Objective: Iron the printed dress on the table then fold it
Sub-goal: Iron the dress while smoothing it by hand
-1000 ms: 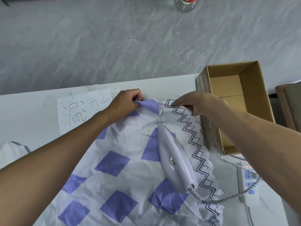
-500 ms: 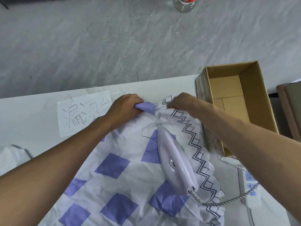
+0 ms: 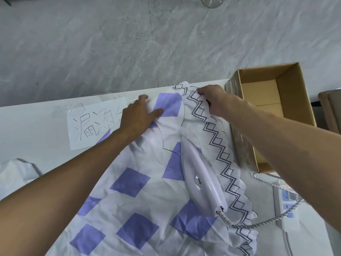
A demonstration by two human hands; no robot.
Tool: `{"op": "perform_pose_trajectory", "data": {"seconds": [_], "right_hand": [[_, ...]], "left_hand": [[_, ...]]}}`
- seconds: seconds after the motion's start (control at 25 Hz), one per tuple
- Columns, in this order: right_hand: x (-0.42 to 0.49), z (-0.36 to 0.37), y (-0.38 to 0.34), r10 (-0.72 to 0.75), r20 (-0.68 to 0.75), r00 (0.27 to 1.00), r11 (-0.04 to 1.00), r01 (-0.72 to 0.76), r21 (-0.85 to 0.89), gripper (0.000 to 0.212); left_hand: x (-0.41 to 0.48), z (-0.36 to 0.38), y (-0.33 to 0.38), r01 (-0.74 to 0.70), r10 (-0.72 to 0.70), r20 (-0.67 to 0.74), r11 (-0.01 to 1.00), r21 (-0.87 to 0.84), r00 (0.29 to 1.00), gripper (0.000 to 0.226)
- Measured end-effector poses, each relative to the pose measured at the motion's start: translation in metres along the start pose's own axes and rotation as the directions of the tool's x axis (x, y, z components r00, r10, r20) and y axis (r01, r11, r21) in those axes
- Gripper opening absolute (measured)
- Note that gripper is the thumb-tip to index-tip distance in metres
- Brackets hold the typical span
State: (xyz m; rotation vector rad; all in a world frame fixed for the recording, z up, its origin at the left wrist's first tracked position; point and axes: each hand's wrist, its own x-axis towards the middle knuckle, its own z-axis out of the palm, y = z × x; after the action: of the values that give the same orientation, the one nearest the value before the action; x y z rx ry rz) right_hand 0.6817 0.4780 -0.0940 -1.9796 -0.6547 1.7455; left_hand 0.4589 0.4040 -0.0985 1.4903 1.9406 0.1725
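Two hands work the far end of the dress (image 3: 129,183); neither is on the iron (image 3: 201,178). The dress lies spread on the tabletop (image 3: 36,126), white w/ purple squares and zigzag trim down its right side. The left hand (image 3: 138,117) lies flat, fingers straight, pressing a purple square near the far edge. The right hand (image 3: 214,100) has its fingers curled, pinching the trim at the top corner. The iron sits unheld on the cloth, mid-right, nose toward the far edge.

Progress, my read: early. The cloth is creased nearly everywhere in view, esp. the near side & around the iron. This looks like smoothing/positioning prep for a pass, not the pass itself. Most of the ironing is left; the fold is not begun.

Edges & room: the dress's top corner reaches the far tabletop edge, so no spare room fwd. The right side is tight. The cardboard box (image 3: 273,111) stands just beside the trim, prob. touching it. The power strip (image 3: 282,196) lies near, w/ the cord (image 3: 262,221) looping over the hem at near right. A red lamp on the strip is lit, so the iron is likely live and parking it there could scorch. The left is freer: bare tabletop between the taped paper note (image 3: 92,124) and a white cloth (image 3: 16,170) at the left edge. Any shifts should go left or toward the person.
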Motion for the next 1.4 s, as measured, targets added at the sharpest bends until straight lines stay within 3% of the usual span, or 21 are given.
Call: {"op": "perform_pose_trajectory", "data": {"seconds": [0.08,0.12,0.16,0.2,0.28,0.32,0.36,0.44,0.48,0.56,0.64,0.72,0.84,0.96,1.04,1.16,1.28,1.4], "right_hand": [[-0.009,0.007,-0.011,-0.112,-0.009,0.994,0.986,0.113,0.125,0.008],[-0.011,0.01,-0.017,-0.191,-0.038,0.981,0.97,0.194,0.149,0.006],[-0.008,0.013,-0.019,-0.26,-0.098,0.961,0.96,0.269,0.085,0.012],[-0.012,0.014,-0.019,-0.319,-0.139,0.937,0.947,0.309,-0.093,0.024],[-0.027,0.017,-0.006,-0.405,-0.228,0.885,0.831,0.252,-0.497,0.038],[-0.039,0.016,0.007,-0.49,-0.203,0.848,0.75,0.291,-0.594,0.036],[-0.057,0.015,0.023,-0.596,-0.132,0.792,0.64,0.369,-0.674,0.032],[-0.098,0.006,0.063,-0.728,0.025,0.685,0.41,0.464,-0.785,0.025],[-0.119,-0.002,0.085,-0.729,0.088,0.679,0.327,0.458,-0.827,0.03],[-0.158,-0.017,0.13,-0.614,0.143,0.776,0.221,0.343,-0.913,0.047],[-0.18,-0.02,0.166,-0.466,0.1,0.879,0.199,0.214,-0.956,0.053],[-0.187,-0.012,0.186,-0.428,0.086,0.9,0.297,0.23,-0.927,0.043],[-0.188,-0.002,0.187,-0.5,0.061,0.864,0.459,0.324,-0.827,0.04],[-0.194,0.002,0.155,-0.608,-0.024,0.793,0.5,0.36,-0.788,0.041],[-0.189,0.014,0.126,-0.664,0.025,0.748,0.438,0.416,-0.797,0.04],[-0.164,0.059,0.104,-0.628,0.208,0.75,0.325,0.496,-0.805,0.032],[-0.139,0.097,0.104,-0.568,0.262,0.78,0.211,0.446,-0.87,0.034],[-0.12,0.104,0.104,-0.57,0.305,0.762,0.057,0.407,-0.911,0.048]], "left_hand": [[0.003,-0.007,-0.005,0.075,-0.067,0.06,0.984,-0.162,0.996,0.034],[0.005,-0.011,-0.007,0.055,-0.055,0.008,0.961,-0.272,0.998,0.031],[0.008,-0.013,-0.006,0.016,-0.043,-0.073,0.942,-0.335,0.996,0.023],[0.009,-0.013,-0.005,-0.031,-0.016,-0.151,0.951,-0.307,0.988,0.011],[-0.004,-0.006,-0.007,-0.09,0.087,-0.285,0.996,0.003,0.954,0.04],[-0.016,0.0,-0.012,-0.171,0.212,-0.321,0.974,0.15,0.923,0.046],[-0.031,0.006,-0.02,-0.277,0.36,-0.322,0.92,0.276,0.876,0.046],[-0.07,0.019,-0.041,-0.441,0.573,-0.181,0.764,0.471,0.8,0.042],[-0.087,0.027,-0.055,-0.471,0.588,-0.069,0.707,0.528,0.806,0.043],[-0.109,0.044,-0.079,-0.447,0.509,0.081,0.655,0.609,0.857,0.053],[-0.114,0.051,-0.093,-0.398,0.401,0.151,0.654,0.643,0.903,0.066],[-0.11,0.053,-0.093,-0.396,0.323,0.232,0.686,0.611,0.917,0.073],[-0.107,0.053,-0.092,-0.429,0.341,0.26,0.712,0.555,0.903,0.073],[-0.117,0.048,-0.106,-0.311,0.34,0.061,0.753,0.579,0.938,0.077],[-0.119,0.049,-0.119,-0.255,0.312,0.004,0.77,0.585,0.95,0.078],[-0.113,0.058,-0.134,-0.283,0.329,0.014,0.786,0.55,0.944,0.076],[-0.11,0.066,-0.142,-0.233,0.285,-0.053,0.867,0.441,0.957,0.08],[-0.11,0.071,-0.149,-0.236,0.318,-0.086,0.836,0.496,0.944,0.073]]}}
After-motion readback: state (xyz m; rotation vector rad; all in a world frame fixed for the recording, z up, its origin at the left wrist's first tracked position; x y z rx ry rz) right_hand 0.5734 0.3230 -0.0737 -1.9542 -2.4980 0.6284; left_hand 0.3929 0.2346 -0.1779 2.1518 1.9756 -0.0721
